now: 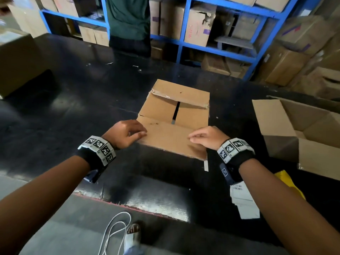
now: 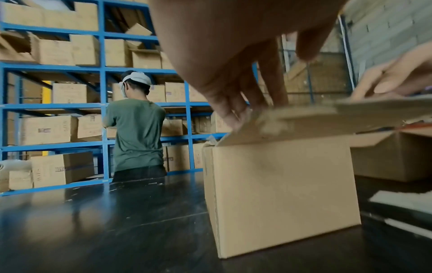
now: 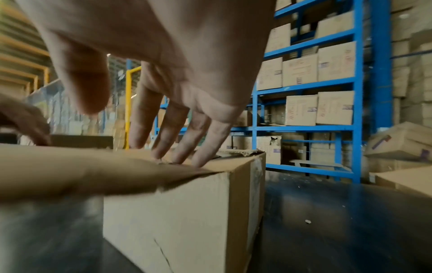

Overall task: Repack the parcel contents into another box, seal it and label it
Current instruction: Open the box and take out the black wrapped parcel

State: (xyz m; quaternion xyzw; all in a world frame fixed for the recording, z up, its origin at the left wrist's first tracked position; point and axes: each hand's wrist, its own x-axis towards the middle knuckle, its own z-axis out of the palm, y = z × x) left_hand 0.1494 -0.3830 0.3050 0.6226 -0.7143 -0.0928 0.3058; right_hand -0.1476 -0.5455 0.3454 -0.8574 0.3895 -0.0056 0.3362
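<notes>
Both hands resting on near flap of box on black table.

Left hand and right hand are lying on the near flap of the box, fingers spread and nearly straight, clamping nothing. Box is sitting mid-table, inner flaps showing a narrow dark gap; contents hidden. An open box is standing right, papers nearer. Left wrist view alone is showing a person facing blue shelves of cartons.

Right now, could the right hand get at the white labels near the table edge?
Probably yes: the labels lie just under the right forearm, uncovered, and the right hand only presses the box flap, holding nothing.
</notes>
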